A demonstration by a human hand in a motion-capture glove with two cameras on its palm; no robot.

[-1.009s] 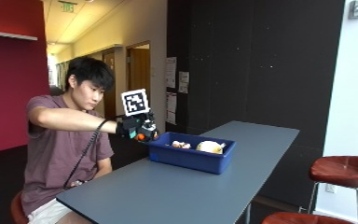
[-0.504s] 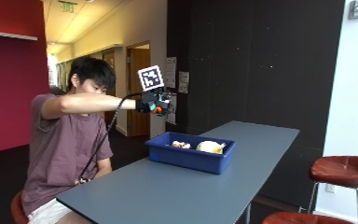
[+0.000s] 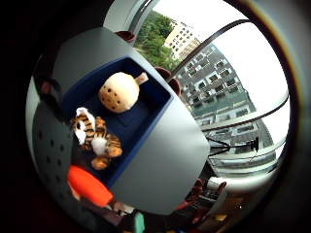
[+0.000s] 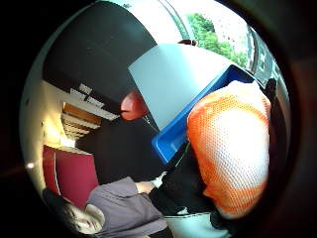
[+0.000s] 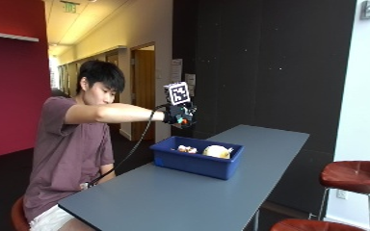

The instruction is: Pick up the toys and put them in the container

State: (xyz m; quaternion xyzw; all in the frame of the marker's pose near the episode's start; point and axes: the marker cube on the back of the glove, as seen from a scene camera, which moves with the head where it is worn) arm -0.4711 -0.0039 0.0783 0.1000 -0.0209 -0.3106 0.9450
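Observation:
In the outside view my gloved right hand (image 5: 179, 116) is raised above the near left end of the blue container (image 5: 196, 162). It grips an orange toy (image 5: 184, 121). That orange toy (image 4: 229, 154), with a mesh-like surface, fills much of the thumb side palm view, with glove fingers (image 4: 184, 187) curled beside it. Its end (image 3: 89, 185) also shows in the little finger side view. Inside the container (image 3: 147, 130) lie a striped tiger plush (image 3: 95, 139) and a round cream plush (image 3: 118, 92), both also seen from outside: tiger (image 5: 186, 149), cream plush (image 5: 216, 151).
The container stands on a long grey table (image 5: 172, 202) along a dark wall. Two red stools (image 5: 358, 175) stand to the right of the table. The person sits at the table's left side, bare hand low near the lap.
My hand rose from beside the container's left end, then travelled right and came down a little, and is now above the container with the orange toy still in it.

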